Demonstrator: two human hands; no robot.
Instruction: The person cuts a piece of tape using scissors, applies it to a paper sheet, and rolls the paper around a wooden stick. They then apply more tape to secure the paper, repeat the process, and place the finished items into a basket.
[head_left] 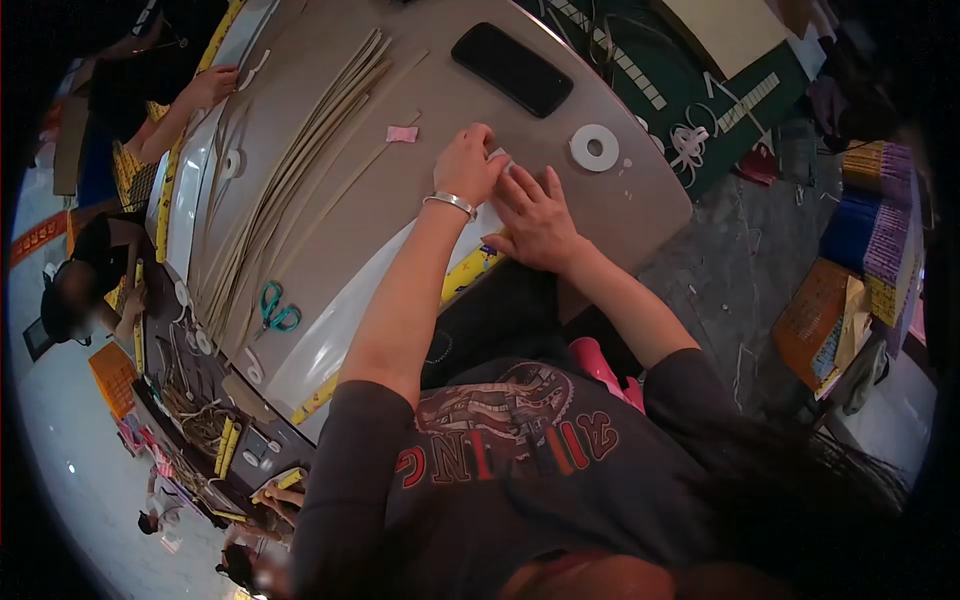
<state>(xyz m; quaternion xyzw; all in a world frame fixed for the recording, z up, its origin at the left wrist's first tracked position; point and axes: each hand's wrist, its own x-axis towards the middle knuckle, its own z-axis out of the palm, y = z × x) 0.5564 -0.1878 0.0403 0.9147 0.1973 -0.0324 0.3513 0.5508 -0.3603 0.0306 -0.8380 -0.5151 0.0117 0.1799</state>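
Hands press flat on a small white piece (497,160) near the table (640,205) edge: left hand (467,165) curled over it, right hand (538,215) spread wide beside it. It seems thin, light and bendable, best pinched at its edge.

One black phone (511,68) on the table, one roll of white tape (595,147), one pair of teal-handled scissors (276,310), one small pink scrap (402,134), one bundle of long pale strips (295,170), two hands of the wearer, left hand (468,165), right hand (535,220), one silver bracelet (450,203)
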